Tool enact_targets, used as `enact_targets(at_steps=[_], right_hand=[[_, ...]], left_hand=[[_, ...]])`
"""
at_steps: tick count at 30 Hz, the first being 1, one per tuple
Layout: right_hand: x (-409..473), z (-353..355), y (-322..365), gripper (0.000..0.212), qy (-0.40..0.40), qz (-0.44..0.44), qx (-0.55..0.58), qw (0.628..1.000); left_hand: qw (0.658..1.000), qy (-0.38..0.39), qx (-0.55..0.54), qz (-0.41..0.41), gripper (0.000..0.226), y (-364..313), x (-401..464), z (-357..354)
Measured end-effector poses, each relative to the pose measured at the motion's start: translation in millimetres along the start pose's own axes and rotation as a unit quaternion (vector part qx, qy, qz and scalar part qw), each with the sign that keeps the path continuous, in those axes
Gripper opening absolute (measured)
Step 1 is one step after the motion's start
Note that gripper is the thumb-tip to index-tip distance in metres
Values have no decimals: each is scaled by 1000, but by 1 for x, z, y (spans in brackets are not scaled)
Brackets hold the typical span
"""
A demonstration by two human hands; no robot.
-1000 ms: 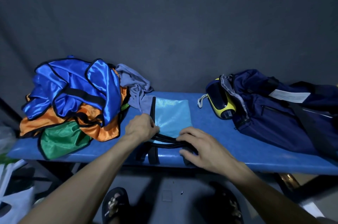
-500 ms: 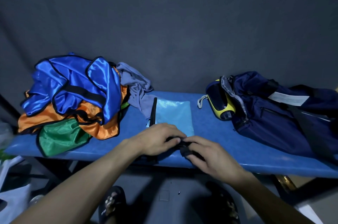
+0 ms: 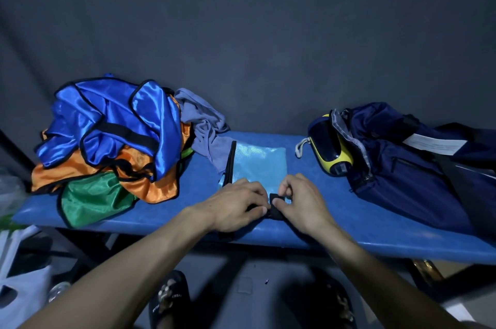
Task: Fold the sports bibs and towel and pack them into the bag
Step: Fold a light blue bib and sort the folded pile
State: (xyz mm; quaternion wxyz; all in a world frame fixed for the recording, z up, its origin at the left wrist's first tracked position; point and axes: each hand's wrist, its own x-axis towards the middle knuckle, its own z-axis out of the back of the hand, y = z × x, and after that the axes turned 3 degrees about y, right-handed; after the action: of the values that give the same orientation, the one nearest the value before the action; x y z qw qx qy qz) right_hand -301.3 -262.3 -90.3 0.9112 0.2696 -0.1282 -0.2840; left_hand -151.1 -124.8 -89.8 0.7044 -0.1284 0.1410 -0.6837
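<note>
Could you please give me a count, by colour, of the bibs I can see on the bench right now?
Royal blue bib, on top of the pile: 1
Orange bib, beneath it: 1
Green bib, at the pile's front: 1
Light blue bib, flat under both hands: 1
Total: 4 visible; the pile could hide more.

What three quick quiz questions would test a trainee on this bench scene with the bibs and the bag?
1. True or false: the shiny light blue bib lies inside the navy fabric bag.
2. Which hands pinch the bib's black strap? A left hand only, B right hand only, C both.
3. Fill in: the green satin bib lies at the ___ of the pile.

Key: 1 false; 2 C; 3 bottom.
</note>
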Motion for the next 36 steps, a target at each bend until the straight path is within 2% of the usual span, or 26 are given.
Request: enact_targets(at_steps=[3, 4, 6, 8, 9, 11, 13, 14, 16, 20, 24, 28, 31, 36], right_hand=[[1, 1, 0, 19, 9, 67, -56, 996], [2, 1, -1, 18, 17, 80, -52, 995], [2, 0, -2, 15, 28, 104, -45, 993], [0, 0, -4, 11, 32, 129, -52, 990], [-1, -1, -4, 11, 33, 137, -57, 988], [-3, -1, -6, 10, 23, 146, -72, 986], [-5, -4, -8, 8, 7, 159, -99, 982], [-7, -6, -8, 7, -3, 166, -115, 979], [-10, -11, -8, 6, -28, 177, -140, 974], [-14, -19, -8, 6, -67, 180, -173, 966], [-18, -18, -6, 8, -63, 188, -184, 963], [-22, -15, -2, 33, -62, 213, -200, 954], [-25, -14, -3, 39, -55, 233, -237, 941], [-24, -17, -6, 41, -60, 257, -271, 926]], left_hand=[[999, 1, -50, -4, 28, -1, -4, 4], [997, -21, -77, -8, 28, 1, -8, 8], [987, -119, -109, 19, 24, 4, -20, 20], [969, -203, -94, 102, 17, 14, -40, 35], [965, -199, -70, 157, 24, 19, -51, 41], [962, -79, -17, 260, 47, 20, -73, 50], [950, 46, -3, 308, 56, 8, -86, 46], [947, 69, -1, 314, 58, 0, -88, 40], [945, 56, 23, 321, 56, -18, -89, 23], [942, -76, 77, 317, 41, -32, -89, -11], [946, -138, 88, 280, 56, -37, -93, -29], [932, -205, 160, 253, 60, -31, -89, -47], [926, -219, 213, 220, 52, -24, -88, -54], [923, -249, 228, 186, 26, -23, -92, -55]])
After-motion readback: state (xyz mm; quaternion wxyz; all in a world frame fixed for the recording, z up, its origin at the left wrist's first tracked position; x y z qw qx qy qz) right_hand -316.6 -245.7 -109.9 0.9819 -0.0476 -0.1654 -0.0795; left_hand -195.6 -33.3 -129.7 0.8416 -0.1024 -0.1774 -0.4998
